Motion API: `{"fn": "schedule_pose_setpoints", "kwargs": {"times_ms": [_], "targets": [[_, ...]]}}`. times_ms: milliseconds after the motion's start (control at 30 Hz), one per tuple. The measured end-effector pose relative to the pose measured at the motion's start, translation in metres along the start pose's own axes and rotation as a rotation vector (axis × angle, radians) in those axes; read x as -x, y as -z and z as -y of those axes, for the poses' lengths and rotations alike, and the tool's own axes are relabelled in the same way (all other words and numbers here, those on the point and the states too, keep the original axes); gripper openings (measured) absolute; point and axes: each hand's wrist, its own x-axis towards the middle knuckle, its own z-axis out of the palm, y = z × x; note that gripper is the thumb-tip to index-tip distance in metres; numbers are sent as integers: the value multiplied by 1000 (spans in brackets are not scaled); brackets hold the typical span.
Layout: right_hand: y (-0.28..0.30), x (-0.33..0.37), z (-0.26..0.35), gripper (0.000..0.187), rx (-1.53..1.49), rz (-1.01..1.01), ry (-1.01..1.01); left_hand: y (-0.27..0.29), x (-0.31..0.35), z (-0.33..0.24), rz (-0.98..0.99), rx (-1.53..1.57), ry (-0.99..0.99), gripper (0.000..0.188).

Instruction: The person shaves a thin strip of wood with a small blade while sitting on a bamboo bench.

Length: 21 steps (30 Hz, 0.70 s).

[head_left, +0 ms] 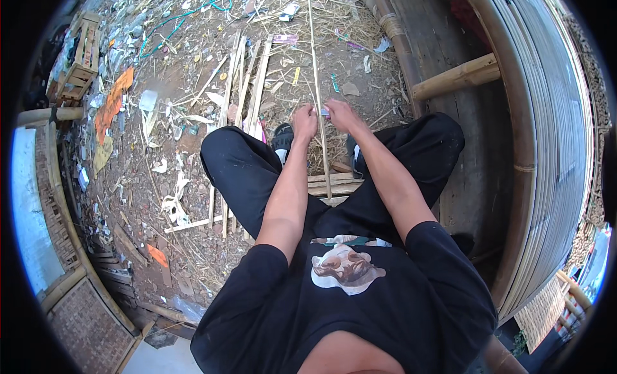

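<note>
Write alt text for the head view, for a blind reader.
The wearer's bare left hand and right hand meet at a long, thin, pale wooden strip extending away between spread knees in black trousers. Flat, pale wooden slats lie to the left on litter-strewn brown ground; a thick brown bamboo pole is at right.

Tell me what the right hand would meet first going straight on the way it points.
Probably the long thin strip just beside the right hand, though depth leaves unclear whether they already touch.
</note>
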Motion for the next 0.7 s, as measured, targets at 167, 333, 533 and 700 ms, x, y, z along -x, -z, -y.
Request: {"fn": "schedule_pose_setpoints", "kwargs": {"times_ms": [167,333,533,700], "targets": [[-11,2,-11,17,-31,89,-148,-9,3,5,83,73,99,22],[-13,3,0,17,-51,75,-145,-4,3,7,115,36,178,24],[-22,11,-4,14,-83,70,-152,-3,8,2,190,-26,232,29],[-22,11,-6,13,-59,74,-165,-4,9,2,129,-14,205,27]]}}
